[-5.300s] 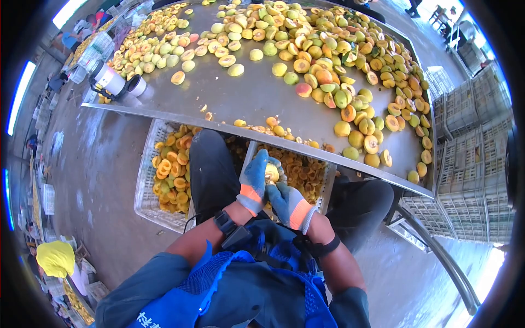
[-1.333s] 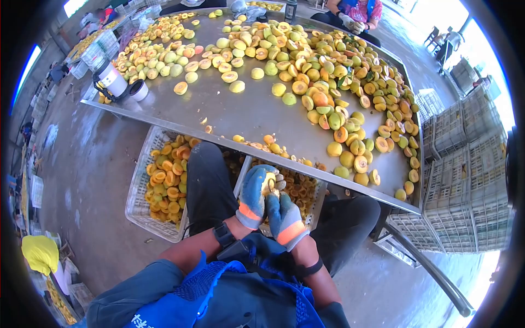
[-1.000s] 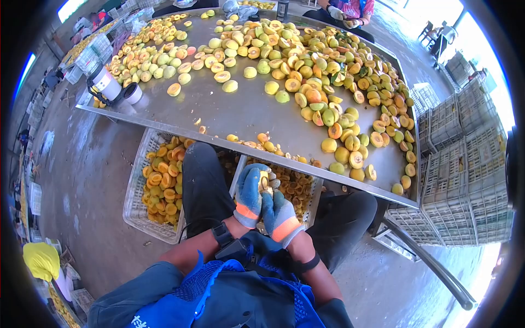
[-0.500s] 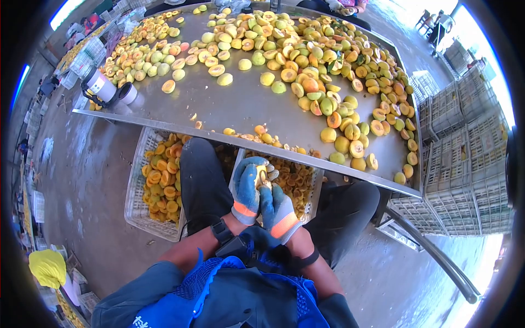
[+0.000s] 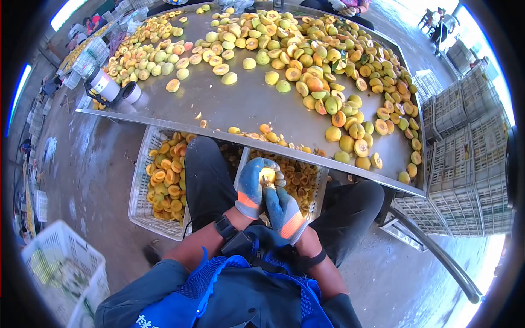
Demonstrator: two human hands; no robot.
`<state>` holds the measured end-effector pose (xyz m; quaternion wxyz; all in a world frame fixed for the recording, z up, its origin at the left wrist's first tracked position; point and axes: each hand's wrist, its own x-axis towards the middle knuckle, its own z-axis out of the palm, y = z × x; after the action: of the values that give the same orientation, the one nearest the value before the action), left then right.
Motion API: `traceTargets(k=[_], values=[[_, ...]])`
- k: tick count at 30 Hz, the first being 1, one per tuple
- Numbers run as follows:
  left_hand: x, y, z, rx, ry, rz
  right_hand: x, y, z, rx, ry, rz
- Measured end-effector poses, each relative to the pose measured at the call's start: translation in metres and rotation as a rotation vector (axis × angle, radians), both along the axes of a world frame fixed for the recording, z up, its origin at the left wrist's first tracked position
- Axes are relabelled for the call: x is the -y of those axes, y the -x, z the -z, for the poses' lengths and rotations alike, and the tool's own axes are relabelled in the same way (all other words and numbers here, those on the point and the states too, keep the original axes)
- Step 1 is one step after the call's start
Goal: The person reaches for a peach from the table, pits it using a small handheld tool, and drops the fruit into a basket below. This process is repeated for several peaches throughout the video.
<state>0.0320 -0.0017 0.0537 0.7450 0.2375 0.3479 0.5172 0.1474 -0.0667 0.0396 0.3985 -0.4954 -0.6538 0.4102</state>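
Gloved in blue and grey, my left hand (image 5: 255, 185) is closed around a yellow fruit piece (image 5: 267, 176) above the gap between my knees. My right hand (image 5: 284, 212), in a matching glove, is closed just below, its fingertips against the same fruit; whether it grips a tool is hidden. Behind my hands, a crate (image 5: 322, 192) holds many small fruit pieces. Another white crate (image 5: 138, 203), left of my leg, holds larger yellow-orange halves. Many cut fruits (image 5: 314, 60) lie on the metal table (image 5: 229, 104).
A cup (image 5: 130, 93) and a white-and-black container (image 5: 104, 85) stand at the table's left. Stacked crates (image 5: 465, 175) are on the right, near a metal bar (image 5: 437, 257). A large white crate (image 5: 65, 268) is at lower left. Another person's hand (image 5: 348, 11) shows beyond the table.
The large white crate has come into view at lower left, where a yellow-clad shape was. My hands have shifted slightly, and the fruit between them shows more. The view has moved a little.
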Motion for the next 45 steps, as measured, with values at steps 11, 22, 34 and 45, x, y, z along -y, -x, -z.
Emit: traceTargets(k=[11, 22, 34, 45], values=[[0.002, 0.012, 0.020, -0.053, -0.025, 0.114, 0.000, -0.002, -0.035, -0.636, 0.805, -0.064], [0.007, 0.017, 0.042, 0.163, -0.039, 0.251, 0.005, -0.017, -0.018, -0.962, 1.094, -0.248], [-0.028, 0.056, 0.014, -0.111, 0.024, -0.154, 0.006, -0.011, -0.007, -0.295, 0.143, 0.083], [-0.084, 0.175, -0.025, -1.657, -0.865, -0.476, 0.014, -0.026, 0.070, 0.187, 0.539, 0.096]])
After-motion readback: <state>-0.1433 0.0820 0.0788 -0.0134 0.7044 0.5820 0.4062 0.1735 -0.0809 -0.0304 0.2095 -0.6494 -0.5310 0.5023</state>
